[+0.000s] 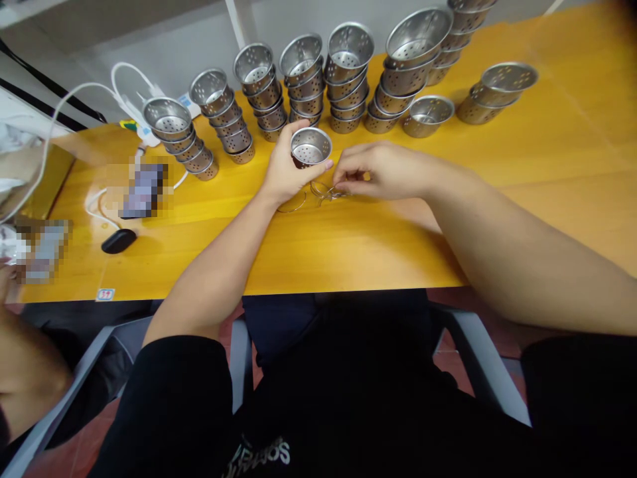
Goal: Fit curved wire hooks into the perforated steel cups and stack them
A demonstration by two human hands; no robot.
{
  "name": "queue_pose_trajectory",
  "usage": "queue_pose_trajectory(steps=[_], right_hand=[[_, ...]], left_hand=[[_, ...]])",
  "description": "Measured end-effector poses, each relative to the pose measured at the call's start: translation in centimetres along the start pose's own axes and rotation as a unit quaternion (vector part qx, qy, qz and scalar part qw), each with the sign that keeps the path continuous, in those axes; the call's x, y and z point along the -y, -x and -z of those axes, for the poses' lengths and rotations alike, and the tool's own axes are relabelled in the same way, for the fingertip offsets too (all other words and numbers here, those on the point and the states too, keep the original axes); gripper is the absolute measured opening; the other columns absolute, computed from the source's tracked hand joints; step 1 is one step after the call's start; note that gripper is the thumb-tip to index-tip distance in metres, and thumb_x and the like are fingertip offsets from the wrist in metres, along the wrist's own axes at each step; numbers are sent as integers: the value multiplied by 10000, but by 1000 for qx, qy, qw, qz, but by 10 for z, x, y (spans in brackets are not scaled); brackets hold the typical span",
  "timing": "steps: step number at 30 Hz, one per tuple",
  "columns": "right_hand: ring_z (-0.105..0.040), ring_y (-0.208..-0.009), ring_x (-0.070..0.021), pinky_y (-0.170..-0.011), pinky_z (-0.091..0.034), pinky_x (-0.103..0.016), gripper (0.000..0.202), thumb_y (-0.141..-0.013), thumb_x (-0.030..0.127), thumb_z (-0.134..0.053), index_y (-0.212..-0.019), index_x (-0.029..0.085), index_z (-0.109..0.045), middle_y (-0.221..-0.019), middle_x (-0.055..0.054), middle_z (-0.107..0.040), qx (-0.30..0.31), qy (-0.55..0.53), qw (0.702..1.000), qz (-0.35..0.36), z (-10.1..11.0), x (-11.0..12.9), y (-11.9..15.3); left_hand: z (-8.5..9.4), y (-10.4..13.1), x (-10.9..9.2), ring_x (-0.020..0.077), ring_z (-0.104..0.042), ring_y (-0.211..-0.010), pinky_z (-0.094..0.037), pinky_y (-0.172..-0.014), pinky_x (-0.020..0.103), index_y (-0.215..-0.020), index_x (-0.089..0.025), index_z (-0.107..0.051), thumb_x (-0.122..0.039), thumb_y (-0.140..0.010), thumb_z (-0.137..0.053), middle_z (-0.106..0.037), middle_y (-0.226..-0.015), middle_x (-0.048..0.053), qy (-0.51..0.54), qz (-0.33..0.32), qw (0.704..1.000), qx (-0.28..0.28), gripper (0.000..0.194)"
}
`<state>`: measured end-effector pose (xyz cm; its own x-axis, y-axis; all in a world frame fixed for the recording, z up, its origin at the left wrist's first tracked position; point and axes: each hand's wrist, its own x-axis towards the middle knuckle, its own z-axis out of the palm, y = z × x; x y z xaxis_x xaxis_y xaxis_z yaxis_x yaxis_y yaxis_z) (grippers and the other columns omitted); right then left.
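My left hand [288, 166] is closed around a small perforated metal cup [311, 147], with its open mouth facing up. Just to the right, my right hand [373, 171] is in a pinch, its fingertips meeting at the thin metal wires [323, 192] by the table surface. One thin wire seems to be between those fingertips, though its end is hidden. Below the cup, a curved wire ring [293, 204] lies on the yellow table [368, 252].
Several leaning stacks of perforated metal cups [306, 79] line the table's back. A short stack [497, 93] and a cup [428, 116] stand at right. At left are a blurred-out phone [144, 191], black mouse [119, 241], white cables [64, 106] and another person's arm [30, 372].
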<state>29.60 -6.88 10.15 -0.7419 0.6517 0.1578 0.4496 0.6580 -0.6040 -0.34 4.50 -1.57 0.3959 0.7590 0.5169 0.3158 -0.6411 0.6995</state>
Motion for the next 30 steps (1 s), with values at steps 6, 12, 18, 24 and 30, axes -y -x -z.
queue_pose_trajectory(steps=[6,12,18,24,30], right_hand=[[-783,-1125,-416,-1106,-666,-606,298,-1088,623,-924,-1189,350,-860,-1205,-124,-856,-49,-27,997,-61,3,11,4],[-719,-1074,-369,-1105,-643,-580,498,-1068,811,-918,-1197,363,-745,-1188,-116,-846,-136,-87,982,-102,1,20,4],[-764,-961,-353,-963,-690,-583,698,-1039,949,-903,-1304,320,-755,-1183,-139,-868,-201,-111,954,-194,-1,26,-1],[-767,-1169,-419,-1067,-658,-612,768,-1149,921,-758,-1625,322,-829,-982,-110,-868,-167,-103,968,-158,-7,5,-5],[-737,-965,-371,-849,-670,-562,522,-1046,834,-971,-1310,386,-927,-810,-56,-793,-241,-119,955,-129,-15,-12,-9]], left_hand=[[7,-2,-21,393,-846,-1508,-636,-1465,686,-1735,-374,-580,-1159,-799,-932,-810,-1643,139,6,10,1000,10,1272],[5,0,-23,396,-827,-1540,-616,-1489,685,-1797,-378,-529,-1150,-823,-925,-780,-1671,151,20,17,999,20,1304],[-7,3,-15,391,-839,-1579,-614,-1500,662,-1760,-318,-526,-1001,-927,-990,-801,-1651,163,25,15,999,21,1172],[-21,11,-22,372,-813,-1618,-626,-1490,672,-1805,-313,-493,-801,-1088,-939,-776,-1652,137,1,-14,999,44,975],[-24,15,-21,373,-766,-1647,-604,-1491,652,-1827,-295,-461,-774,-1093,-932,-713,-1719,154,-3,-41,998,54,995]])
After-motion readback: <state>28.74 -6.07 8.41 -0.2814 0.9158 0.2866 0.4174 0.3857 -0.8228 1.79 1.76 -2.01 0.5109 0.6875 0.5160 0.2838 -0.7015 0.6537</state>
